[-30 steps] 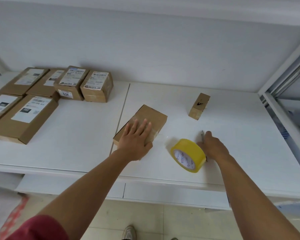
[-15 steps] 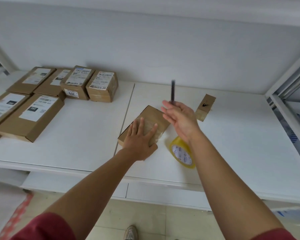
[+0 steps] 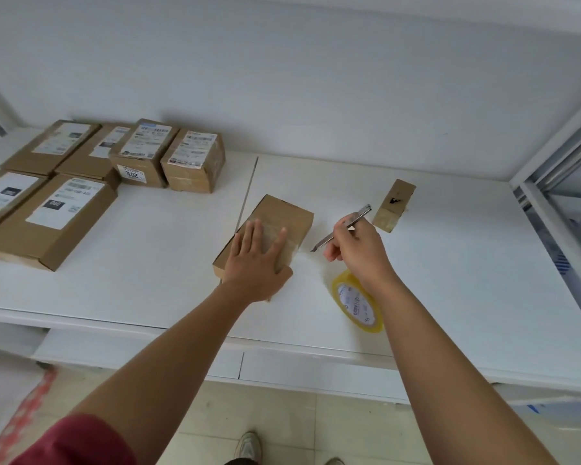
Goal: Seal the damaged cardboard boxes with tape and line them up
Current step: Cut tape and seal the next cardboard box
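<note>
A plain brown cardboard box (image 3: 282, 216) lies on the white table (image 3: 450, 280) near its middle. My left hand (image 3: 257, 260) rests flat on the box's near end, fingers straight, over a strip of clear tape. My right hand (image 3: 356, 253) grips a slim metal utility knife (image 3: 344, 229), blade pointing down-left toward the tape that runs off the box's right side. The yellow tape roll (image 3: 356, 302) stands on edge below my right wrist. A small narrow cardboard box (image 3: 393, 204) lies further back on the right.
Several labelled cardboard boxes (image 3: 195, 161) sit grouped at the back left, with two larger flat ones (image 3: 51, 219) nearer the left edge. A white wall closes the back, and a metal shelf frame (image 3: 547, 209) borders the table on the right.
My right hand picked the knife up from the table beside the tape roll, raised it, and now holds it with the blade lowered near the box. The left hand stayed on the box.
</note>
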The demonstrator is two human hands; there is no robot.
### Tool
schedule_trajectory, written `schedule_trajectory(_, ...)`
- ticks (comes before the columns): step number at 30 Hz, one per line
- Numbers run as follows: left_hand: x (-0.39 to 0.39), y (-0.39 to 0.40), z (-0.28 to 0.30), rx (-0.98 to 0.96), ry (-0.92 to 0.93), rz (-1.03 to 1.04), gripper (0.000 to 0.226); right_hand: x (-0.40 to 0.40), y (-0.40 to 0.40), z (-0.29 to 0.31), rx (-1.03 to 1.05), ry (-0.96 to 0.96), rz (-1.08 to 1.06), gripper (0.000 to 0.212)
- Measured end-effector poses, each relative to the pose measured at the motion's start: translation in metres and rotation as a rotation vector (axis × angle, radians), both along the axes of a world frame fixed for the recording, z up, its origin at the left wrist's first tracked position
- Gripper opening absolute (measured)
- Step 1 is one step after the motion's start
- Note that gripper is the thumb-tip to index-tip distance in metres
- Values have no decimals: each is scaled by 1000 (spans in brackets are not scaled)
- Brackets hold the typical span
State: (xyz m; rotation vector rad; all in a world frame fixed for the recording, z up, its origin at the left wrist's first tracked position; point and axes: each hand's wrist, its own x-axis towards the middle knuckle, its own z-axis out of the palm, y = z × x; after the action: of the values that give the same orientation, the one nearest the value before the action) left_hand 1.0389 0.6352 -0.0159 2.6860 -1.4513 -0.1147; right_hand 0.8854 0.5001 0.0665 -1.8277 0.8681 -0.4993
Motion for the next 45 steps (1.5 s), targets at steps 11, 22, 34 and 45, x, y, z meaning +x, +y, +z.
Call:
schedule_trajectory(11,-4,-3,1,-63,93,101,64,7,-9,-3,-16,96,4,33)
schedule_trajectory(22,-7,-4,6,-55,102,132,59,15,1,1,-20,127,-56,31)
schedule_trajectory(34,-9,-4,7,-58,107,147,60,20,-3,-6,-97,141,-164,29)
schedule_trajectory(45,-9,-6,10,-46,136,161,61,7,21,-7,-800,418,0,19)
